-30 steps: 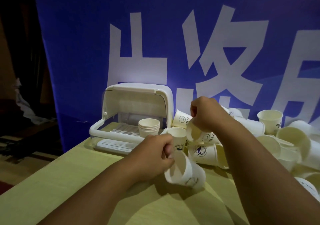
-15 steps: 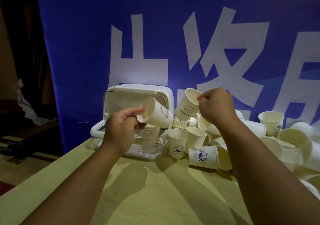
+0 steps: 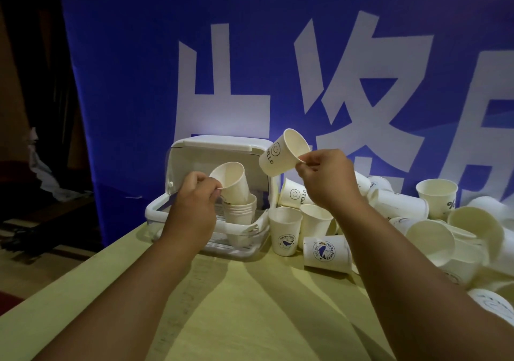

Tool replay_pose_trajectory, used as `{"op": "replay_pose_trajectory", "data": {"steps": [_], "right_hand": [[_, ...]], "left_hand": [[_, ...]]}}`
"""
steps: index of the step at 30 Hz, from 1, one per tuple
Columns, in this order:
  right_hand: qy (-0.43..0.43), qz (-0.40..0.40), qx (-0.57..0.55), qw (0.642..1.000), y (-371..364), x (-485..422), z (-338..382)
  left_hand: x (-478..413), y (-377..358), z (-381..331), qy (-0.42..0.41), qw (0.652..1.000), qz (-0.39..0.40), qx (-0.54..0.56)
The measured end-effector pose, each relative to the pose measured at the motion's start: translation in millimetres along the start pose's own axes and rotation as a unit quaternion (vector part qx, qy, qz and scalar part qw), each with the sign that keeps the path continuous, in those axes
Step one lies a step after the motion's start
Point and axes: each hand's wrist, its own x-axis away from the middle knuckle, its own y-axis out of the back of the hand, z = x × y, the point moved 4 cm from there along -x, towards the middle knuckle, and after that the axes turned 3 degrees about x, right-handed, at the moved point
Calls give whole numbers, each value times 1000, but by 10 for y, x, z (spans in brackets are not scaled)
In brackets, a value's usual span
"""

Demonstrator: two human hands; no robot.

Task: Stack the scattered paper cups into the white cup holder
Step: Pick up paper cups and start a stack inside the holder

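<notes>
Paper cup (image 3: pixel 232 184), pinched at its rim by the left hand (image 3: pixel 194 202), tilts into the stack (image 3: pixel 240 210) inside the white cup holder (image 3: pixel 219 149); the right hand (image 3: pixel 328 179) pinches a HELLO cup (image 3: pixel 282 153) above the holder's right edge.

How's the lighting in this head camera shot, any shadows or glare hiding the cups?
Head view: dim overall, a soft bright patch on the banner above the cup holder; arm shadows streak the table; far left nearly black; the HELLO cup in the right hand reads sharp, no glare.
</notes>
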Motion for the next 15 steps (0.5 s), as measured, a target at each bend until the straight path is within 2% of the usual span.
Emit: {"op": "replay_pose_trajectory", "data": {"steps": [4,9,12,15], "right_hand": [[11,-14,-10,1000,-65,44,35],[61,-17,-4,998,-122,117,143],[91,-20,15,996,-176,170,203],[116,16,62,991,-314,219,218]], "left_hand": [[-40,-73,-77,-29,995,77,-50],[46,-226,-116,-16,979,187,-79],[69,-270,-112,26,981,190,7],[76,-247,-91,74,983,153,76]]}}
